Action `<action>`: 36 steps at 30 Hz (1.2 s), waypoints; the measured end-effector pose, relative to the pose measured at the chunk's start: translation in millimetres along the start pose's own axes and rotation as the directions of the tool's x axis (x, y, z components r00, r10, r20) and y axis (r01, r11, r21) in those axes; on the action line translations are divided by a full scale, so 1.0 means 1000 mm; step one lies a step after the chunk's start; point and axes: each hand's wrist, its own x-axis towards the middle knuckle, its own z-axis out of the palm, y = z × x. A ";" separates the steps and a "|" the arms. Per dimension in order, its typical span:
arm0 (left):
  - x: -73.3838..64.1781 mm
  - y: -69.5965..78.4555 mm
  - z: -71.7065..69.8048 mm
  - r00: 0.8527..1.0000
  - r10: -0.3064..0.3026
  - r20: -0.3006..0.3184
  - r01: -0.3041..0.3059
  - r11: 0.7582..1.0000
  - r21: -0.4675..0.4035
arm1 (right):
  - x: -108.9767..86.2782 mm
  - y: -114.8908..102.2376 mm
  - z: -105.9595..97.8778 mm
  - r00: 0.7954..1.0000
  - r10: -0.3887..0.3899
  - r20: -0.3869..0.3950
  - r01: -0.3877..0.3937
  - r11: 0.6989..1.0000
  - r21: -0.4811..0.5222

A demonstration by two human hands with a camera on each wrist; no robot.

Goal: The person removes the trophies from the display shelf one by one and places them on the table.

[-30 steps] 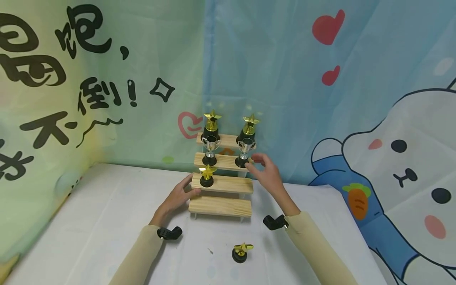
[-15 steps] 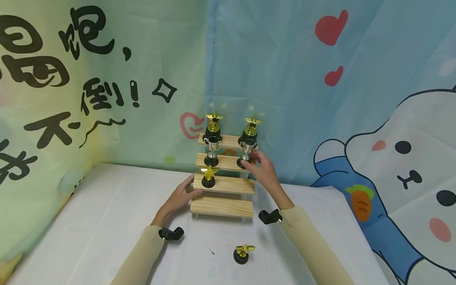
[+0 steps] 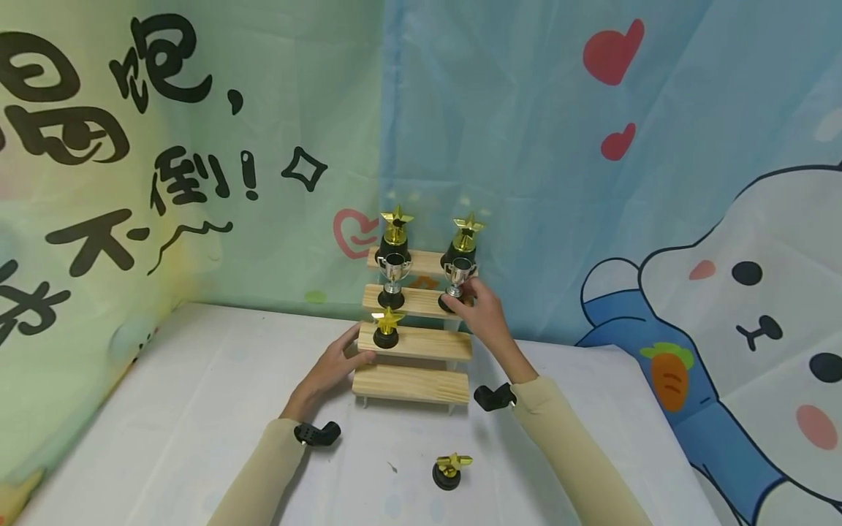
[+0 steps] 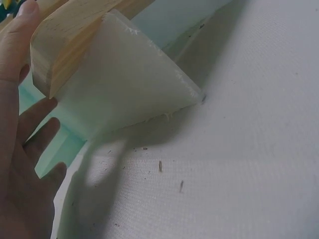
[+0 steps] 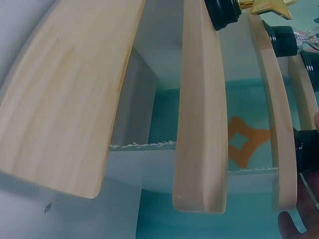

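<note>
My right hand [image 3: 487, 314] holds the right-hand silver trophy cup [image 3: 458, 270] by its black base, on the second step from the top of a wooden display stand [image 3: 411, 381]. In the right wrist view that base [image 5: 305, 149] stands at the plank's end, with part of the hand [image 5: 310, 204] beside it. At the left end of the third step, my left hand [image 3: 333, 365] touches the plank, thumb at the front. The left wrist view shows its lower fingers [image 4: 42, 137] loose and spread under the wooden plank [image 4: 60, 45]. The matching silver cup [image 3: 393, 270] stands to the left.
Two gold star trophies on black bases, one left [image 3: 395, 230] and one right [image 3: 465, 237], stand on the top step. A smaller star trophy [image 3: 387, 325] is on the third step; another [image 3: 449, 471] stands on the white tablecloth [image 3: 368, 475]. A printed backdrop [image 3: 513, 146] hangs behind.
My right hand has moved left from beside the stand and closed its thumb and fingers on the cup's base. The left hand stays at the plank's end.
</note>
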 end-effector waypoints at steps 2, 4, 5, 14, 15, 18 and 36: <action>0.000 0.000 0.001 1.000 0.000 -0.001 0.000 1.000 -0.002 | 0.000 0.001 0.001 1.000 0.005 0.000 -0.005 1.000 -0.005; 0.000 0.000 0.001 1.000 0.003 -0.003 -0.003 1.000 -0.001 | 0.000 0.001 0.001 1.000 0.011 0.001 -0.011 1.000 0.001; 0.000 0.000 0.001 1.000 0.005 -0.005 -0.005 1.000 0.001 | 0.000 0.000 0.000 1.000 0.012 0.001 -0.012 1.000 0.000; 0.001 -0.001 0.000 1.000 0.011 -0.008 -0.011 1.000 -0.002 | 0.000 -0.003 -0.001 1.000 0.020 0.005 -0.020 1.000 -0.007; 0.001 -0.001 0.001 1.000 0.014 -0.006 -0.014 1.000 -0.005 | 0.000 -0.004 -0.001 1.000 0.022 0.005 -0.022 1.000 -0.006; 0.001 -0.001 0.001 1.000 0.025 -0.001 -0.025 1.000 -0.014 | 0.000 -0.003 -0.001 1.000 0.013 -0.003 -0.013 1.000 -0.003; 0.001 -0.003 0.002 0.999 0.035 0.003 -0.035 0.999 -0.022 | -0.004 0.006 0.001 1.000 -0.017 -0.014 0.017 1.000 0.009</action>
